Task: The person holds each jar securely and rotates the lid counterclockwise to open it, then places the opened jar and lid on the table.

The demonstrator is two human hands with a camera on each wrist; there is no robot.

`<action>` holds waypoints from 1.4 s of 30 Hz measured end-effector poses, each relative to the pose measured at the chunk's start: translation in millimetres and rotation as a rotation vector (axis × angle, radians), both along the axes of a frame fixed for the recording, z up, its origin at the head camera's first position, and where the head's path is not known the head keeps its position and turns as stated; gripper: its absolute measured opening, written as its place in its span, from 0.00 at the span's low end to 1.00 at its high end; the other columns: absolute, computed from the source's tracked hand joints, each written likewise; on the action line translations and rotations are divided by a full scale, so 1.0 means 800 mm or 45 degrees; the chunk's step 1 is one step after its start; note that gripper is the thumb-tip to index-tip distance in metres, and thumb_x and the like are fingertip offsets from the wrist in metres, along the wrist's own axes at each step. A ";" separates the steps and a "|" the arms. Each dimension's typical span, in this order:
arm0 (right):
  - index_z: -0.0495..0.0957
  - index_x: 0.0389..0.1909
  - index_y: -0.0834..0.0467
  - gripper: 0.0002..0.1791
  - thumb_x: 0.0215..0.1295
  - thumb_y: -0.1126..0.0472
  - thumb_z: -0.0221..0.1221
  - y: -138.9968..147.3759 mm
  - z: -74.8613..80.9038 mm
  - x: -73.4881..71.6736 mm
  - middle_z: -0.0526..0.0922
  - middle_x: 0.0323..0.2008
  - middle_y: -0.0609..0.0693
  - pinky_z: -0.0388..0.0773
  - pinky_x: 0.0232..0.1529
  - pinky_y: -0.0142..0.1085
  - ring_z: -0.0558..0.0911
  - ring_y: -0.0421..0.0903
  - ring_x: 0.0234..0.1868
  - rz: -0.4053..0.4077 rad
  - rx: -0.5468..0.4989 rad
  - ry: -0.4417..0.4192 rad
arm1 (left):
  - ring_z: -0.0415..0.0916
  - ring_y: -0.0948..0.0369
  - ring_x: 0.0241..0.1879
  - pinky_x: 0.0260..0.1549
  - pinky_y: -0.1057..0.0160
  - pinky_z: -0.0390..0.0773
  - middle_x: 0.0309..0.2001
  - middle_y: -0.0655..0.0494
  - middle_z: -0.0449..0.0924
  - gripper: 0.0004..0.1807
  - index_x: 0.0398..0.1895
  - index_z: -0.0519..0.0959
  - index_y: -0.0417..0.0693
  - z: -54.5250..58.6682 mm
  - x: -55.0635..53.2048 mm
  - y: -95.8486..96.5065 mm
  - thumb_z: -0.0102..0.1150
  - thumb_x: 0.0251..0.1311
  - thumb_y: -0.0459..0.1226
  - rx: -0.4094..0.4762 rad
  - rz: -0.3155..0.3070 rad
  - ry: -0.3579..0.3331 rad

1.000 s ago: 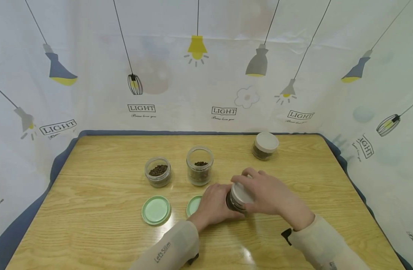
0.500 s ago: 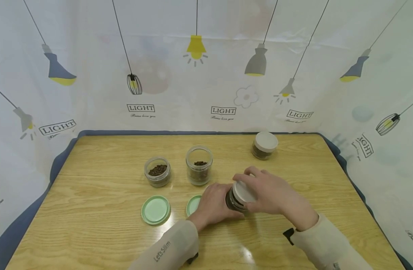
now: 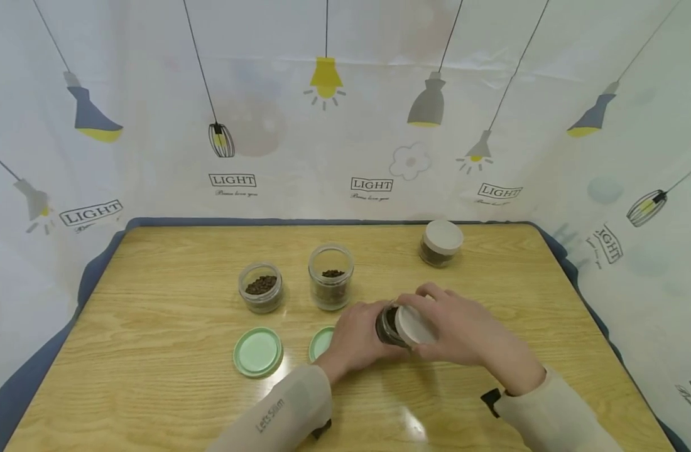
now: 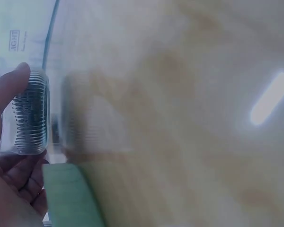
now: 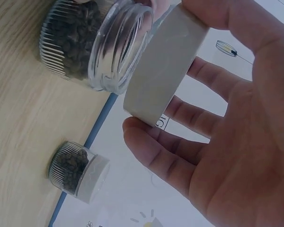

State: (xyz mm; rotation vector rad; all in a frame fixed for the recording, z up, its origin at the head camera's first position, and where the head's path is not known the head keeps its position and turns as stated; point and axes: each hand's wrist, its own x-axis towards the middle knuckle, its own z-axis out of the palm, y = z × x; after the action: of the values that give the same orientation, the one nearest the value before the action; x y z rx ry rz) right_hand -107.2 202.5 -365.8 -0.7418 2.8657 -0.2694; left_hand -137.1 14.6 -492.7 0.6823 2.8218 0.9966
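One left hand (image 3: 358, 336) is curling round the ribbed jar (image 3: 386, 325) near the tall open jar (image 3: 330, 290), the right hand (image 3: 455, 328) is pinching the tilted white lid (image 3: 415, 325) between spread fingers, and steadying the glass should avoid spilling coffee beans (image 5: 78, 40)

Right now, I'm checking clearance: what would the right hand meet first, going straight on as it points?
The white lid held by the right hand would probably meet the open ribbed glass jar first; whether they touch is unclear.
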 end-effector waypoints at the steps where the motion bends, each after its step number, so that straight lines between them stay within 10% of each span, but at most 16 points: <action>1: 0.70 0.64 0.43 0.38 0.46 0.48 0.68 0.001 0.000 0.001 0.74 0.54 0.49 0.74 0.32 0.37 0.77 0.48 0.42 -0.008 -0.002 0.001 | 0.75 0.65 0.43 0.50 0.60 0.74 0.44 0.69 0.82 0.40 0.56 0.76 0.66 0.001 -0.002 0.000 0.71 0.36 0.67 0.014 0.018 0.001; 19: 0.71 0.63 0.42 0.38 0.46 0.48 0.68 0.012 -0.001 0.014 0.75 0.53 0.48 0.75 0.31 0.36 0.76 0.44 0.39 -0.033 -0.022 -0.032 | 0.77 0.57 0.56 0.56 0.52 0.77 0.55 0.58 0.80 0.41 0.62 0.72 0.55 0.012 -0.027 0.027 0.73 0.44 0.58 0.232 0.353 -0.200; 42: 0.69 0.65 0.40 0.39 0.47 0.49 0.69 0.019 -0.029 0.020 0.75 0.55 0.49 0.76 0.34 0.37 0.76 0.43 0.41 -0.068 -0.066 -0.157 | 0.70 0.52 0.63 0.64 0.51 0.70 0.61 0.49 0.75 0.46 0.67 0.65 0.47 0.001 -0.044 0.043 0.75 0.46 0.51 0.232 0.481 -0.197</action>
State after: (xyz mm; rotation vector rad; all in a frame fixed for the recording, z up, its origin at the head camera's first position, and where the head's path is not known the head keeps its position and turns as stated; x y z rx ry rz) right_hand -91.0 217.4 -389.1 -0.6349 2.7737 -0.3838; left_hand -171.9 49.1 -492.3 0.0709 2.8001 1.3088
